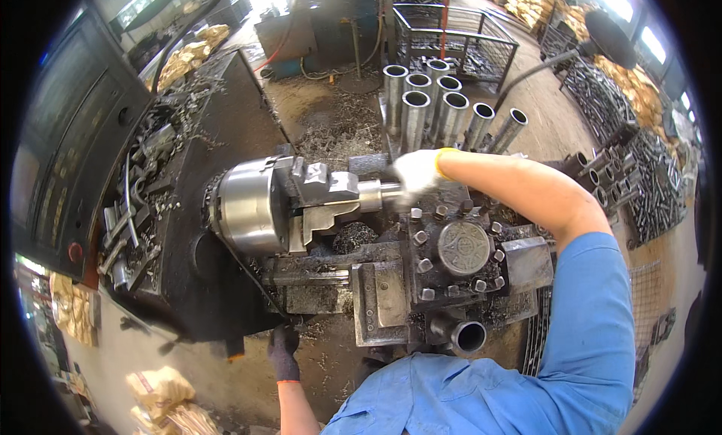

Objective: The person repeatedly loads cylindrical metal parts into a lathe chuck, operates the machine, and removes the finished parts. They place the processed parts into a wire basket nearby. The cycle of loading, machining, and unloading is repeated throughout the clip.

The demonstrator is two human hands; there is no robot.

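Note:
My right hand [419,172], in a white glove with a yellow cuff, reaches across the lathe to the outer end of a shiny metal cylinder [370,196]. Motion smears its fingers, so their grip is unclear. Stepped jaws [331,184] of the large steel chuck [252,206] surround the cylinder's other end. Low on the near side, my left hand [283,352] wears a dark glove and looks closed at the lower end of a thin black bar [259,284]. What lies inside that fist is hidden. Between my arms stands the bolted tool post [462,248].
Several upright steel tubes [415,119] stand behind the tool post. A short tube [468,336] sits near my body. Metal parts and chips [147,179] cover the left ledge. Mesh crates [451,44] stand beyond; a lamp [609,40] hangs at upper right.

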